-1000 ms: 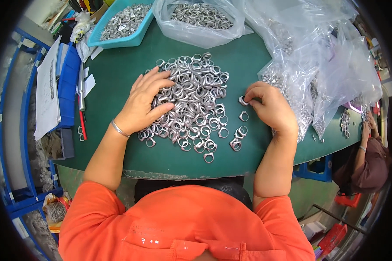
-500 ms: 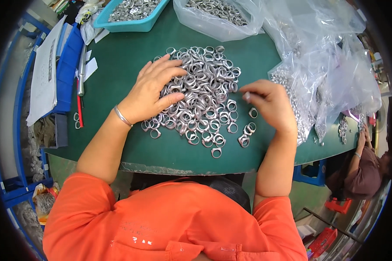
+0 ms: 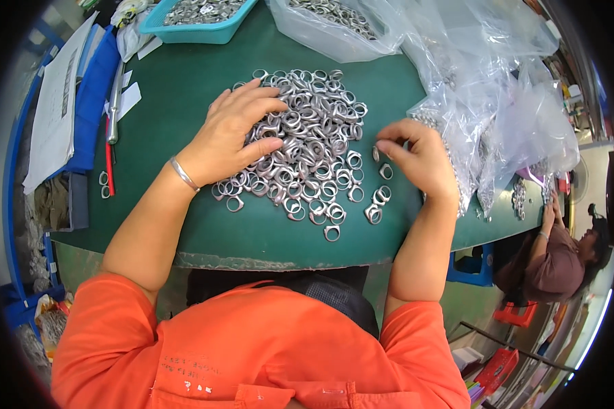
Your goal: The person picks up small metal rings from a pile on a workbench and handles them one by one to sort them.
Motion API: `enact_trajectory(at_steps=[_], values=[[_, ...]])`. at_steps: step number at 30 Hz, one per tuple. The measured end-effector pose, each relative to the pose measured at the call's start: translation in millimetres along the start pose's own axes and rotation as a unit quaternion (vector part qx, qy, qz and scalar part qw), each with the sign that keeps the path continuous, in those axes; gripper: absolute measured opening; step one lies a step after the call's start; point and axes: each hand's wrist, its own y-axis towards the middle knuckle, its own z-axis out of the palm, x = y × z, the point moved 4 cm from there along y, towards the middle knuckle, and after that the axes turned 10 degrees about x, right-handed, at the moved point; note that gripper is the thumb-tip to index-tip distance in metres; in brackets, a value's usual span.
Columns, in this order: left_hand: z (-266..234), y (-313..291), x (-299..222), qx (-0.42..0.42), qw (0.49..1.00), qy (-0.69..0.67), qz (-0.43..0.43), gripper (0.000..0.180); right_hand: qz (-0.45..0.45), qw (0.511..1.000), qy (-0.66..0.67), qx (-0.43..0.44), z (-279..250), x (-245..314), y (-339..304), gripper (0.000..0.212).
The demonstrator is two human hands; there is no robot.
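A heap of silver-grey metal rings (image 3: 314,126) covers the middle of the green table. My left hand (image 3: 228,133) lies over the heap's left side with its fingers spread, touching the rings there. To the right of the heap, my right hand (image 3: 419,153) is closed in a pinch. At its thumb and fingertips is a single ring (image 3: 376,153), seen nearly edge-on. Just below that, a loose ring (image 3: 386,171) lies on the table. Two more rings (image 3: 374,214) sit close together nearer to me, and another ring (image 3: 331,233) lies near the front edge.
A turquoise basket (image 3: 191,33) of metal parts and an open clear bag (image 3: 334,48) of rings stand at the back. Filled plastic bags (image 3: 488,123) crowd the right side. Papers (image 3: 61,102) and a blue bin (image 3: 95,109) are at left. A co-worker (image 3: 556,262) sits far right.
The whole view has shifted slightly. The ring at my right fingertips is now turned edge-on and shows below the thumb. My left hand stays on the heap.
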Motion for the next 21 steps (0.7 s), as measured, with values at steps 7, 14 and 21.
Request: enact_trajectory(at_steps=[7, 14, 21], values=[[-0.9, -0.6, -0.2, -0.005, 1.000, 0.002, -0.001, 0.045, -0.043, 0.995, -0.037, 0.078, 20.7, 12.0, 5.8, 0.017], [-0.6, 2.4, -1.6, -0.011, 1.000, -0.008, 0.004, 0.044, 0.014, 0.997, -0.021, -0.074, -14.9, -20.1, -4.7, 0.018], [-1.1, 0.5, 1.0, -0.006, 1.000, 0.007, 0.002, 0.045, -0.046, 0.997, -0.064, -0.018, -1.4, -3.1, 2.2, 0.017]])
